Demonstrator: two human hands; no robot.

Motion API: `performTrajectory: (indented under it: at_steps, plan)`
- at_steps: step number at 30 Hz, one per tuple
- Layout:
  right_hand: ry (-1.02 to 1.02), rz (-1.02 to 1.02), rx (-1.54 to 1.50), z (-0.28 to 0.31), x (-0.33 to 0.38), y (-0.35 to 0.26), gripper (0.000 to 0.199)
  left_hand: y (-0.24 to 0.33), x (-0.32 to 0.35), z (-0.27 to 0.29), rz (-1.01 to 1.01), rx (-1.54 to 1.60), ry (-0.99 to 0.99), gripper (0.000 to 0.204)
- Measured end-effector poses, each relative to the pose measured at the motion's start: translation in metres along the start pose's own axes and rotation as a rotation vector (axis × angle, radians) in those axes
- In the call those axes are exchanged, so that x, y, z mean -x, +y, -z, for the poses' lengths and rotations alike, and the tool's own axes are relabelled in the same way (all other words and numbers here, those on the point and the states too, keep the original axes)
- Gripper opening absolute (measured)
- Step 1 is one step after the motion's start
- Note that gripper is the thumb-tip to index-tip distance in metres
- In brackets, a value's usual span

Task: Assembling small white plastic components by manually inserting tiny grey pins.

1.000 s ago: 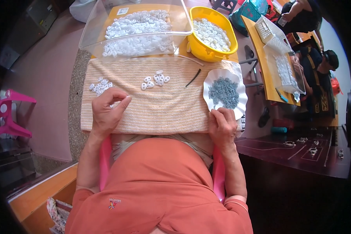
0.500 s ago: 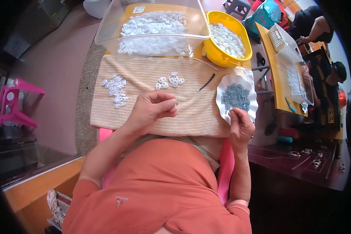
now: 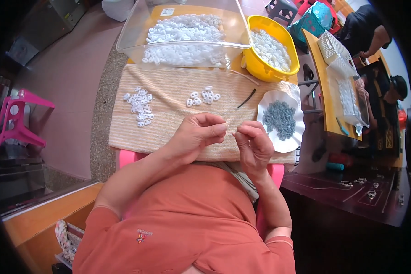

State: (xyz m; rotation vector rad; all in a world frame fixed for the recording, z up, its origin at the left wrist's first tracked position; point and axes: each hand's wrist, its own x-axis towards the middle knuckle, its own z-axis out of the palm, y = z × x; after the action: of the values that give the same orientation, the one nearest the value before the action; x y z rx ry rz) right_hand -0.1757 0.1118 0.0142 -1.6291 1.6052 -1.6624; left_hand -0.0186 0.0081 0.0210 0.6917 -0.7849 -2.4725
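Note:
Over the striped cloth, my left hand is closed in a pinch, thumb against forefinger. A few finger-widths to its right, my right hand also pinches with bent fingers. What either one holds is too small to make out. Beside the right hand stands a white scalloped dish heaped with small grey-blue pieces. Beyond the hands lies a cluster of white two-holed oval parts, and a larger group of similar white parts is spread at the left. A thin black stick rests near the dish.
At the back stands a clear plastic bin with many white parts, next to a yellow tub of off-white ones. A pink stool is on the floor at left. Another table at right holds containers; a person sits beyond.
My right hand has come away from the dish and moved left, close to the left hand. The left hand has shifted slightly right in the picture, still pinching.

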Motion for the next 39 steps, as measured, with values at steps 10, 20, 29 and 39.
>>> performTrajectory:
  at_steps: [10,20,29,39]
  plan:
    - [0.026,-0.099,-0.093,-0.01,-0.003,0.004,0.014,-0.003,0.002,-0.006,0.108,0.122,-0.006,0.008]
    - [-0.031,-0.32,-0.317,-0.011,-0.007,0.003,0.01,-0.004,0.001,0.005,0.062,-0.006,-0.056,0.022]
    - [-0.053,-0.47,-0.454,-0.01,-0.007,0.008,0.012,-0.006,-0.001,0.007,0.026,0.016,-0.044,0.017]
    - [-0.078,-0.508,-0.538,-0.01,-0.007,0.014,0.015,-0.005,0.0,0.007,0.018,0.008,-0.032,0.017]
